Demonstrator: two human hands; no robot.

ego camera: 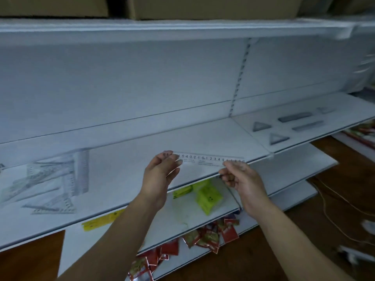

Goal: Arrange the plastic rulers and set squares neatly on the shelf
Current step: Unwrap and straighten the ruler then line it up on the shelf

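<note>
Both hands pinch the clear ruler [205, 159] by its ends: left hand [160, 175], right hand [241, 179], fingertips clamped on it. Keep level; lay flat, parallel to shelf [132, 159] edge.

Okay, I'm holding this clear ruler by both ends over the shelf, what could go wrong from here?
The clear ruler is only pinched at its ends by the left hand and right hand over the shelf front edge; a slip could drop it onto the yellow packets below. The loose pile at left could get knocked further askew.
</note>
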